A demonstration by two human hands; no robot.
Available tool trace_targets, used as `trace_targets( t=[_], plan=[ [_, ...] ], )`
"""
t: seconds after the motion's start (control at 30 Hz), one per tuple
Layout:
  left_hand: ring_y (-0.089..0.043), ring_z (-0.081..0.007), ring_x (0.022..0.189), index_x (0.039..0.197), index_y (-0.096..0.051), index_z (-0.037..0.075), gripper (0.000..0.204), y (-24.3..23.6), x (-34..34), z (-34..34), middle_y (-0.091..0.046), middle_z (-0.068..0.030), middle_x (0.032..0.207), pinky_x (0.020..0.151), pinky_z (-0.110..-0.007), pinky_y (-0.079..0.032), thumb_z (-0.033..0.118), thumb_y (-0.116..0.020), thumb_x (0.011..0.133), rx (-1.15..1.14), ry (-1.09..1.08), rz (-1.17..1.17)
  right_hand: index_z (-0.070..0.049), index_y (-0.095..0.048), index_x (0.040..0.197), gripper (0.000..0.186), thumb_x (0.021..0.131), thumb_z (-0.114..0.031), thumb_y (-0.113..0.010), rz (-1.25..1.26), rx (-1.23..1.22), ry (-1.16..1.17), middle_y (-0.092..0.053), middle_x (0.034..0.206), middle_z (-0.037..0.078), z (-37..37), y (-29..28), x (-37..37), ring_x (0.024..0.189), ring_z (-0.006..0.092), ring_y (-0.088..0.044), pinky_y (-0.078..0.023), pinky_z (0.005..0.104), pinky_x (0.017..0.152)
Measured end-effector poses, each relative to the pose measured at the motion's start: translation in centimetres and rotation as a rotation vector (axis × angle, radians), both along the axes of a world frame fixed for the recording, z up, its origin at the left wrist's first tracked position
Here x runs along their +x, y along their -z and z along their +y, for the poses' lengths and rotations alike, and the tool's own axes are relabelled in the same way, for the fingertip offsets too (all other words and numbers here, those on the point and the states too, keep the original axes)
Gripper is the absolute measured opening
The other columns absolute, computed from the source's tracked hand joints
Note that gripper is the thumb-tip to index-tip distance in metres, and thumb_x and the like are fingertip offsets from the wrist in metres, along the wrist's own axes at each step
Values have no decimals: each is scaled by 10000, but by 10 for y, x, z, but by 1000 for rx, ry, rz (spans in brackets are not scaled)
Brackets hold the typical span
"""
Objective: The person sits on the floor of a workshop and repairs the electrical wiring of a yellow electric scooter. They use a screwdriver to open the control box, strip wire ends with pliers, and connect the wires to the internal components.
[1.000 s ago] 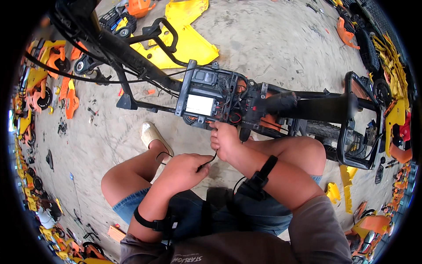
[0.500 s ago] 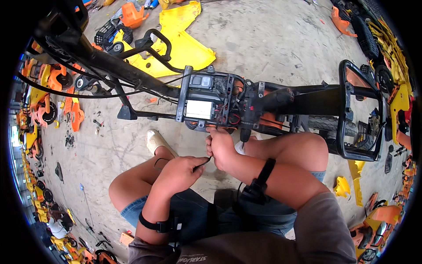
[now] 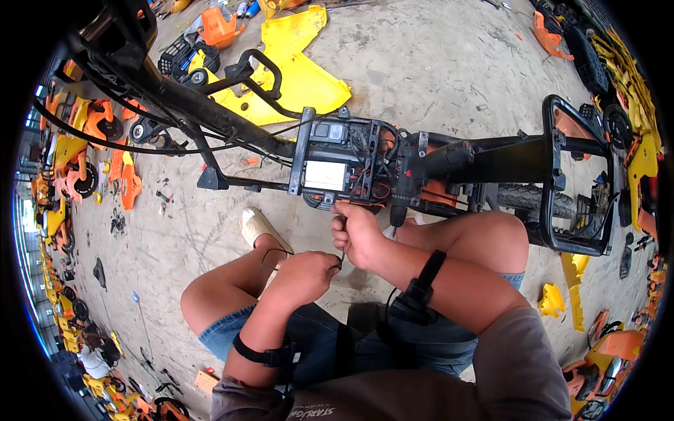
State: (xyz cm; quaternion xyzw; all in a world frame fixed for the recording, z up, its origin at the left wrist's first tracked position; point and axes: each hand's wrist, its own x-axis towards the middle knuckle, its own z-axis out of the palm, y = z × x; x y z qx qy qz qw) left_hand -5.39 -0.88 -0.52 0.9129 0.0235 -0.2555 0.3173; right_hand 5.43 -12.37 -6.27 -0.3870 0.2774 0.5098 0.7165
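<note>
Head view: person crouched on a concrete floor over a stripped black frame lying across the scene from 10 to 3 o'clock. Open electronics bay at centre holds a white-faced module and a tangle of red and black leads, exposed, no cover on.

Right hand, just at 6 o'clock of the bay, is closed around a thin dark wire, thumb and fingers pinched high near the bay's lower edge. Left hand, lower and toward 7 o'clock, is clenched on the same wire's lower run; a loop of it trails off toward 9 o'clock past the knee. Hands nearly touching.

Judgement: strip-down looks well along, with yellow body panels already off at 12 o'clock and orange parts scattered at 9 o'clock. Wire not yet free of the bay; module and remaining leads still seated. Rear rack at 3 o'clock still attached.
</note>
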Motion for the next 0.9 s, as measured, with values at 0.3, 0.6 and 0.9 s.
trace_targets(
  t=[0.3,0.6,0.9],
  plan=[
    [-610,-409,772,824,-626,20,177,-13,6,-5,-637,-200,783,678,-483,-468,183,-627,890,-39,-7,-33,-125,-512,880,89,888,-200,-558,38,-101,61,-325,583,-58,1,-7,5,445,80,-268,-192,279,418],
    [-591,-403,744,825,-599,5,171,-11,7,1,-615,-197,759,659,-462,-461,156,-635,897,-159,-32,-37,-113,-515,890,99,910,-206,-486,50,-137,101,-338,600,-54,0,-9,4,458,85,-282,-194,284,417],
    [-624,-400,775,877,-619,33,59,-34,4,-5,-650,-191,803,682,-474,-488,48,-563,863,-34,-40,-161,-87,-526,928,131,925,-162,-419,80,-122,177,-356,628,-38,1,-11,7,477,88,-292,-205,281,425]
  ],
)
